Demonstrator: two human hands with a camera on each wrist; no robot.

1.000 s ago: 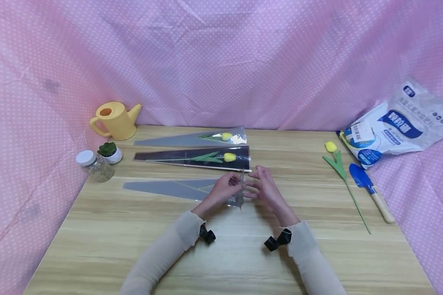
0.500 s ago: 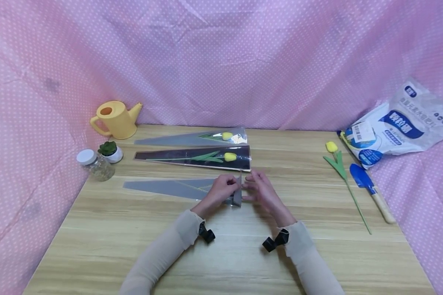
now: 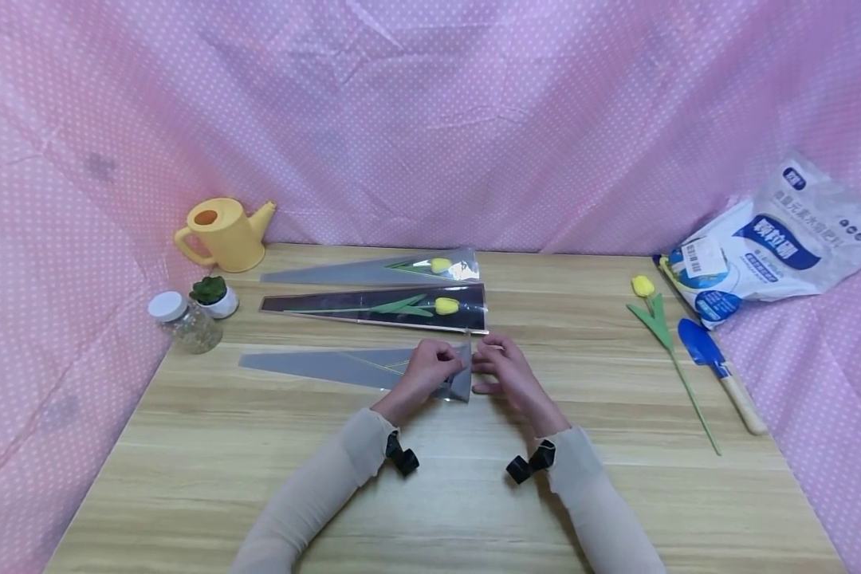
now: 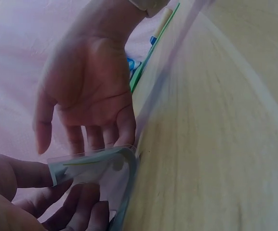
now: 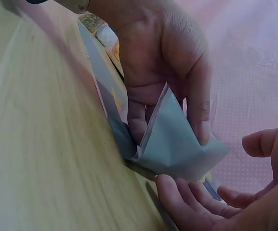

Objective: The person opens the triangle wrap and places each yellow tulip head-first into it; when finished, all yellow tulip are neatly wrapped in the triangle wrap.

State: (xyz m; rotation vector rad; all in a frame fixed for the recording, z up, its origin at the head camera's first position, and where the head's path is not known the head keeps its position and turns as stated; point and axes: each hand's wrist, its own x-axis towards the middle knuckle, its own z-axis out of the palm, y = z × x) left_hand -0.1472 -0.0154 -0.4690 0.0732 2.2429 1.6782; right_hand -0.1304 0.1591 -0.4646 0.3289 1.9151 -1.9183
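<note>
A grey translucent flower sleeve (image 3: 316, 364) lies across the table, its wide end bent up between the hands. My left hand (image 3: 426, 373) pinches that end between thumb and fingers; in the right wrist view the raised grey film of the sleeve (image 5: 175, 139) forms a pointed flap. Just to the right is my right hand (image 3: 511, 379), fingers loosely bent with the thumb apart. Its fingertips lie close against the outside of the film in the left wrist view, and whether they touch cannot be made out. A loose yellow tulip (image 3: 658, 323) lies at the right.
Behind the hands, a black sleeve (image 3: 316, 306) and a grey sleeve (image 3: 330, 273) each contain a yellow tulip. A yellow watering can (image 3: 229, 237), potted succulent (image 3: 215, 299) and lidded jar (image 3: 190, 327) stand left. A blue trowel (image 3: 703, 343) and a white bag (image 3: 768, 239) lie right.
The right hand has moved slightly left and its fingers have drawn in more. At the sleeve's wide end, the film has shifted a little. The left hand keeps its pinch.
</note>
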